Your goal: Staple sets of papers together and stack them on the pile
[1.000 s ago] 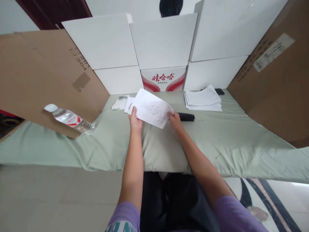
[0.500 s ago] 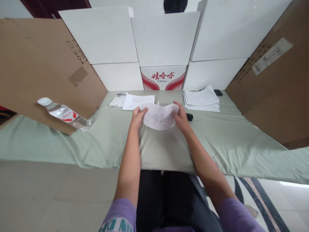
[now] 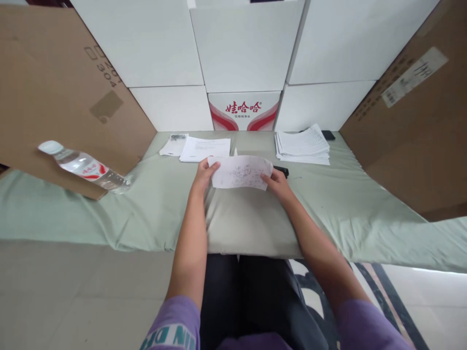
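Observation:
A white sheet of paper (image 3: 239, 172) with dark marks on it is stretched between my two hands above the green cloth. My left hand (image 3: 205, 176) pinches its left end, thumb on top. At its right end my right hand (image 3: 278, 182) grips the edge between thumb and fingers. Just behind my right hand lies a black object (image 3: 281, 171), partly hidden, whose kind I cannot make out. Beyond my left hand rests a stack of white paper (image 3: 205, 149), beside a smaller sheet with a dark smudge (image 3: 175, 144).
A thicker pile of papers (image 3: 302, 146) lies at the back right, a black phone-like object (image 3: 328, 135) behind it. A water bottle (image 3: 85, 166) leans at the left against a cardboard panel (image 3: 47, 97). White boxes (image 3: 244, 48) wall the back; another cardboard panel (image 3: 416, 146) stands right.
The paper has gone from sagging and curved to flatter and straighter between my hands. My right hand has lowered a little on its end. The camera view has tilted slightly downward.

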Demonstrator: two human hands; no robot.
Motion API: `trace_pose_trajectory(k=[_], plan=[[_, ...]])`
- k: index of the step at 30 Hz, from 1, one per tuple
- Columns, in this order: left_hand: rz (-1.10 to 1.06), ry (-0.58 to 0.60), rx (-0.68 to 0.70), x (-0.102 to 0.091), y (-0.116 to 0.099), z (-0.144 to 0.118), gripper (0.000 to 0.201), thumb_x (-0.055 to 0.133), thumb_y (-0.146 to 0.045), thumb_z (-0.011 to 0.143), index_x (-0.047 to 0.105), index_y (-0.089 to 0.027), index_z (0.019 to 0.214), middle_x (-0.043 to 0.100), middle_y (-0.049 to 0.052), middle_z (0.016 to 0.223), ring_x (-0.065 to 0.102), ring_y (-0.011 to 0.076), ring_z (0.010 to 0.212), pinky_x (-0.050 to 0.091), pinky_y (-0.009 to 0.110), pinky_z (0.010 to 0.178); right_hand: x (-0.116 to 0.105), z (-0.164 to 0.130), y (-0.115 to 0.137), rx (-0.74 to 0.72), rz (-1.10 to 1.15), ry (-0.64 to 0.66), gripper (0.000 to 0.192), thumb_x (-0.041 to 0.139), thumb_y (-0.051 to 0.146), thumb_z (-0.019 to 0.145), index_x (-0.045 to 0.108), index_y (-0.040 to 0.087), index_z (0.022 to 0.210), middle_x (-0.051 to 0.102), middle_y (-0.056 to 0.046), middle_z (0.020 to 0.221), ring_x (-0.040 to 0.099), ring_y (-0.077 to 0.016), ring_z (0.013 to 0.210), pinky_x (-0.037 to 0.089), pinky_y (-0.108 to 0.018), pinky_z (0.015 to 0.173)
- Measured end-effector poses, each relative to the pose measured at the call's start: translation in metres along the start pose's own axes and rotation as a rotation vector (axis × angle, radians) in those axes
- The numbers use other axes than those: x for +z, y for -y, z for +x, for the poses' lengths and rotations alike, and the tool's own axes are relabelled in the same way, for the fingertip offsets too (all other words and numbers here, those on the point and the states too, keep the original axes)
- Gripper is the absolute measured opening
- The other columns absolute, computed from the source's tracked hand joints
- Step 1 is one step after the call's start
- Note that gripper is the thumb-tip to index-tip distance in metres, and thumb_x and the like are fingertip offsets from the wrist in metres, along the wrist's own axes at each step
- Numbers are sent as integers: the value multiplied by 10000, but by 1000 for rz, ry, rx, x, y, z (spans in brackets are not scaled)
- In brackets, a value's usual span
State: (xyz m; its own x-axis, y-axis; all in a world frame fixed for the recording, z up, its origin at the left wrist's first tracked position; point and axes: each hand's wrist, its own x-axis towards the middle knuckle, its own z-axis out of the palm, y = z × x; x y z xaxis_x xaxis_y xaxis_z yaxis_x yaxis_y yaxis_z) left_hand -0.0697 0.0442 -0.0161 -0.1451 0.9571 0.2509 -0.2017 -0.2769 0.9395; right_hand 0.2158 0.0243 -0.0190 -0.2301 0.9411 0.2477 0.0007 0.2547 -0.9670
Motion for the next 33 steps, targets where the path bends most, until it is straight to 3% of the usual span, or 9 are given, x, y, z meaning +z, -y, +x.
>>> trace_pose_trajectory(k=[6, 12, 18, 26, 33], plan=[[27, 82, -168, 6, 7, -5, 598, 899, -469, 545, 720, -140, 1011, 765, 121, 982, 722, 279, 922, 582, 385, 852, 2, -8, 11, -40, -121, -47, 402, 631, 588, 835, 705, 193, 841, 685, -34, 844, 638, -213, 814, 514, -357, 790], [6, -41, -92, 24, 5, -7, 506, 892, -459, 576, 736, -139, 935, 764, 126, 944, 733, 286, 883, 587, 401, 847, 2, -7, 11, -16, -136, -118, 410, 591, 597, 858, 697, 207, 925, 692, -44, 899, 640, -227, 868, 515, -378, 822], [26, 25, -125, 36, 9, -10, 553, 902, -456, 561, 729, -147, 985, 762, 133, 1023, 721, 295, 961, 580, 413, 895, -5, -4, 10, 40, -156, -117, 419, 626, 595, 819, 686, 189, 903, 692, -60, 897, 640, -238, 853, 519, -382, 815], [3, 26, -162, 49, 17, -11, 573, 896, -484, 570, 728, -132, 991, 757, 145, 1033, 718, 304, 967, 573, 433, 906, -11, 0, 1, 52, -230, -164, 416, 637, 581, 804, 681, 171, 867, 684, -70, 839, 640, -233, 794, 523, -363, 745], [43, -53, -103, 45, 12, -9, 504, 879, -493, 600, 740, -133, 925, 758, 133, 969, 707, 314, 986, 566, 443, 914, -12, 0, 5, 21, -240, -103, 435, 586, 605, 841, 665, 180, 892, 666, -61, 854, 615, -221, 809, 508, -345, 750]])
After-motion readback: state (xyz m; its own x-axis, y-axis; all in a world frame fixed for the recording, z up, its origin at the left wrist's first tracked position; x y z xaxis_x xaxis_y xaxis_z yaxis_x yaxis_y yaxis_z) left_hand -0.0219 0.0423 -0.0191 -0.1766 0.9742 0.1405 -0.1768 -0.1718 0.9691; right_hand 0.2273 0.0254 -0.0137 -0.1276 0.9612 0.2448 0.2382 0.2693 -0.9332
